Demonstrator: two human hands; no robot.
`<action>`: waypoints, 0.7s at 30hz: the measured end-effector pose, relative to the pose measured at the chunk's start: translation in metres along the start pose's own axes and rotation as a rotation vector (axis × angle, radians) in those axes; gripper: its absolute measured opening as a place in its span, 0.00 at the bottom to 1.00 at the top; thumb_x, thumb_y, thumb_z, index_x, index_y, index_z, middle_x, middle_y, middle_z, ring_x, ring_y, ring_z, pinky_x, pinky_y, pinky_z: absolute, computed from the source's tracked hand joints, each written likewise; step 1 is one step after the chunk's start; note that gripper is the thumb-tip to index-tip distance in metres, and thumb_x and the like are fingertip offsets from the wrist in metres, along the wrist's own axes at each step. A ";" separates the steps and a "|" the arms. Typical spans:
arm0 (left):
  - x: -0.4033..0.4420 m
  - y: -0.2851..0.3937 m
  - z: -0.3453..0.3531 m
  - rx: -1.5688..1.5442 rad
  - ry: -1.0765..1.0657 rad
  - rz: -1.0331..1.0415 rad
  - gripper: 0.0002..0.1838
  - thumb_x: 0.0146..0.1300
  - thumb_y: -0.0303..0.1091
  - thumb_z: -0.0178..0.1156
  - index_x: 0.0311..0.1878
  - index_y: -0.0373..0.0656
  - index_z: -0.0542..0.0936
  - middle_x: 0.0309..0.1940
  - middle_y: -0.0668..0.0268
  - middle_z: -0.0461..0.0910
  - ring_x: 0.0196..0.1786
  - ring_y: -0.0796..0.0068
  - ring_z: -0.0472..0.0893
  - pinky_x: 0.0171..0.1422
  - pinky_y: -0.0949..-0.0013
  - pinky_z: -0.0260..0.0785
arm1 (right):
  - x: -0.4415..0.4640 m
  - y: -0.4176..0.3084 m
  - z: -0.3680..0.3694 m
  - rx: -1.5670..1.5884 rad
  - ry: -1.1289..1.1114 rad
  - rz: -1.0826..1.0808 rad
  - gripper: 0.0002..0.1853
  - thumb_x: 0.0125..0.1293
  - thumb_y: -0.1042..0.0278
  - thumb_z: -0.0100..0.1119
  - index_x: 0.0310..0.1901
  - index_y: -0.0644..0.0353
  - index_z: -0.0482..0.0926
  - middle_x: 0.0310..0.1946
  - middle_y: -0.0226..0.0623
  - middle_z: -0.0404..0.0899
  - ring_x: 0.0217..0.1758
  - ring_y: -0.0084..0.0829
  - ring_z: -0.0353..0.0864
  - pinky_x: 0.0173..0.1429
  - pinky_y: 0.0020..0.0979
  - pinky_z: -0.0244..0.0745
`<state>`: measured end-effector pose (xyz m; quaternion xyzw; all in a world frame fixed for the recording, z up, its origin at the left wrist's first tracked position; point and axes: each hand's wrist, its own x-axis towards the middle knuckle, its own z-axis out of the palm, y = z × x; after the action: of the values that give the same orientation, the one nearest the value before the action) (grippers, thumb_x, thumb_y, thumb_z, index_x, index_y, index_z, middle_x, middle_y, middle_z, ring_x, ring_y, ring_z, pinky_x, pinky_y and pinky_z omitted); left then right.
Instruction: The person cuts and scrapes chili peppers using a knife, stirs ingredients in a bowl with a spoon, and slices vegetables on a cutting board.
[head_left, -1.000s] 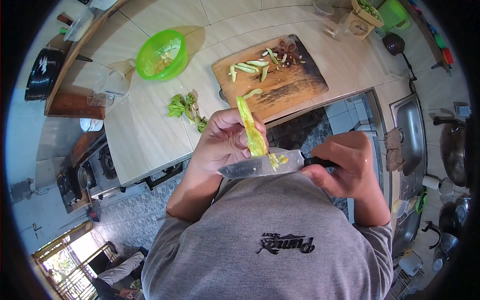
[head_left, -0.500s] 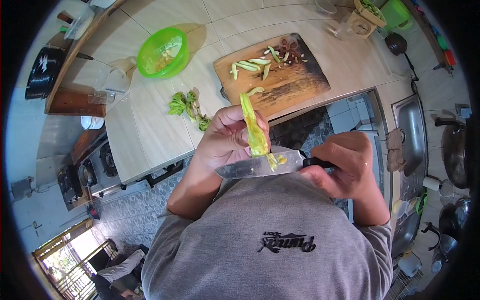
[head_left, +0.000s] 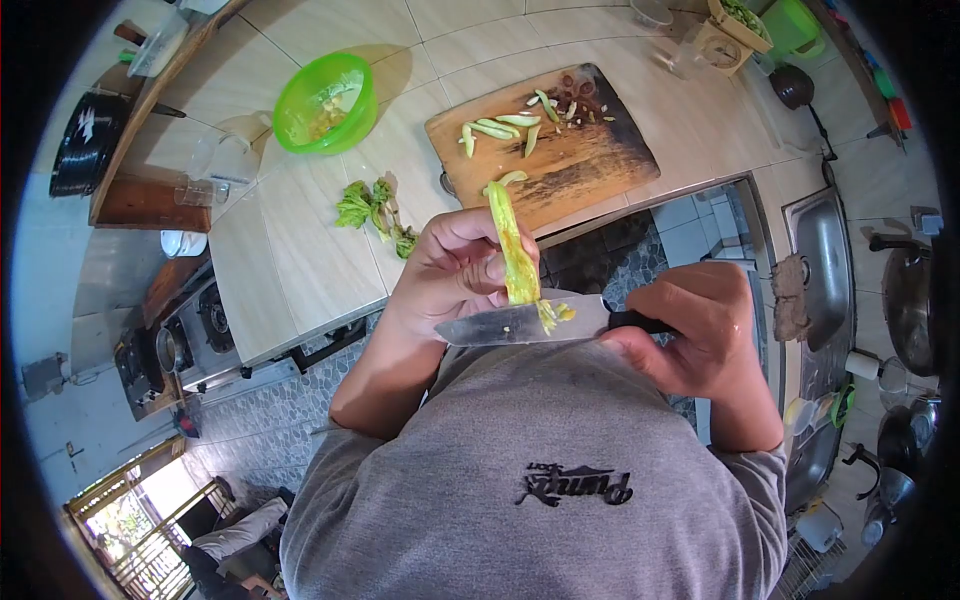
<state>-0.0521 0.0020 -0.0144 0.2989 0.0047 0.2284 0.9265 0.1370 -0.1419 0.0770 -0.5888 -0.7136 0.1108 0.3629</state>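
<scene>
In the head view my left hand grips a long, hollowed yellow-green vegetable piece between thumb and fingers, holding it roughly upright. My right hand is wrapped around the black handle of a kitchen knife. The blade lies across, just at the lower end of the vegetable piece, with its tip toward my left wrist. Pale yellow scraps cling to the blade. Beyond my hands, the wooden cutting board carries several pale green strips and small bits.
A green bowl with pale pieces inside stands at the back left. Leafy greens lie on the tiled counter left of the board. A sink is at right, a stove at left, and a scale at the back.
The knife has shifted slightly up and to the right against the vegetable piece's lower end. The piece has tilted a little, and my left hand stays nearly in place.
</scene>
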 end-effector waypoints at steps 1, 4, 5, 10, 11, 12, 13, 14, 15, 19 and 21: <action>-0.001 0.000 0.000 0.012 0.007 -0.008 0.14 0.61 0.30 0.66 0.48 0.34 0.79 0.40 0.61 0.81 0.36 0.79 0.80 0.35 0.80 0.70 | 0.000 -0.001 0.000 -0.011 0.000 0.001 0.16 0.52 0.60 0.74 0.22 0.59 0.77 0.12 0.33 0.68 0.13 0.34 0.71 0.18 0.32 0.62; -0.001 0.004 -0.001 0.070 0.014 -0.014 0.14 0.61 0.29 0.66 0.48 0.35 0.79 0.40 0.62 0.82 0.37 0.80 0.80 0.36 0.80 0.70 | 0.001 -0.002 -0.001 -0.034 -0.001 -0.001 0.16 0.51 0.60 0.74 0.23 0.59 0.76 0.12 0.32 0.68 0.13 0.33 0.70 0.18 0.32 0.62; -0.001 0.006 -0.001 0.092 0.013 -0.014 0.13 0.61 0.29 0.66 0.48 0.35 0.79 0.40 0.62 0.82 0.37 0.80 0.80 0.36 0.80 0.70 | -0.001 -0.001 -0.002 -0.036 -0.002 -0.002 0.16 0.51 0.60 0.74 0.23 0.59 0.76 0.12 0.32 0.68 0.13 0.33 0.70 0.18 0.32 0.62; 0.000 0.001 0.005 0.130 0.030 0.038 0.13 0.60 0.28 0.66 0.47 0.35 0.79 0.39 0.61 0.82 0.37 0.78 0.81 0.36 0.79 0.73 | -0.001 0.000 -0.001 -0.020 0.012 -0.013 0.15 0.51 0.60 0.74 0.23 0.59 0.77 0.12 0.32 0.68 0.13 0.33 0.70 0.18 0.32 0.61; 0.001 0.000 0.004 0.182 0.025 0.055 0.13 0.60 0.28 0.66 0.47 0.35 0.79 0.40 0.61 0.82 0.38 0.77 0.81 0.36 0.79 0.73 | 0.001 0.000 0.000 -0.018 0.017 -0.018 0.15 0.51 0.60 0.74 0.23 0.59 0.76 0.12 0.32 0.68 0.13 0.33 0.70 0.18 0.32 0.61; 0.000 0.001 0.004 0.141 0.013 0.035 0.13 0.61 0.28 0.66 0.48 0.34 0.79 0.40 0.60 0.82 0.38 0.76 0.82 0.37 0.78 0.74 | 0.002 -0.001 0.000 -0.016 0.023 -0.024 0.15 0.51 0.60 0.74 0.23 0.59 0.76 0.12 0.32 0.68 0.13 0.33 0.70 0.18 0.32 0.61; -0.001 0.004 0.003 0.101 0.004 0.017 0.13 0.61 0.27 0.65 0.48 0.34 0.79 0.40 0.60 0.81 0.39 0.75 0.82 0.37 0.78 0.75 | 0.001 -0.001 -0.001 -0.007 0.015 -0.018 0.15 0.51 0.60 0.74 0.23 0.59 0.76 0.12 0.32 0.68 0.13 0.33 0.70 0.18 0.32 0.61; -0.001 0.005 0.003 0.061 -0.005 -0.002 0.13 0.62 0.26 0.64 0.49 0.34 0.78 0.41 0.59 0.81 0.39 0.74 0.82 0.37 0.78 0.75 | -0.001 -0.001 -0.002 0.002 0.007 -0.013 0.15 0.51 0.60 0.74 0.23 0.59 0.77 0.12 0.33 0.67 0.13 0.33 0.70 0.18 0.32 0.61; -0.001 0.006 0.004 0.034 -0.018 0.007 0.13 0.62 0.26 0.64 0.50 0.33 0.78 0.41 0.59 0.81 0.40 0.74 0.82 0.37 0.78 0.76 | -0.002 -0.001 -0.003 0.010 -0.002 -0.007 0.15 0.51 0.60 0.74 0.23 0.59 0.77 0.12 0.33 0.67 0.13 0.33 0.70 0.18 0.32 0.61; 0.002 0.005 0.001 -0.008 -0.067 0.036 0.14 0.64 0.24 0.62 0.52 0.33 0.76 0.42 0.57 0.81 0.40 0.72 0.83 0.38 0.77 0.76 | -0.003 -0.002 -0.003 0.014 -0.011 0.000 0.15 0.52 0.60 0.74 0.23 0.59 0.77 0.12 0.33 0.68 0.13 0.33 0.71 0.18 0.32 0.61; 0.002 0.005 0.000 0.001 -0.071 0.041 0.14 0.64 0.25 0.62 0.52 0.32 0.76 0.43 0.57 0.80 0.40 0.72 0.83 0.38 0.77 0.76 | -0.002 -0.001 -0.003 0.025 -0.008 -0.010 0.15 0.52 0.60 0.74 0.24 0.60 0.77 0.12 0.33 0.68 0.13 0.33 0.71 0.18 0.32 0.61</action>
<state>-0.0523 0.0069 -0.0115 0.3071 -0.0341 0.2365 0.9212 0.1381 -0.1443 0.0788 -0.5802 -0.7166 0.1200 0.3679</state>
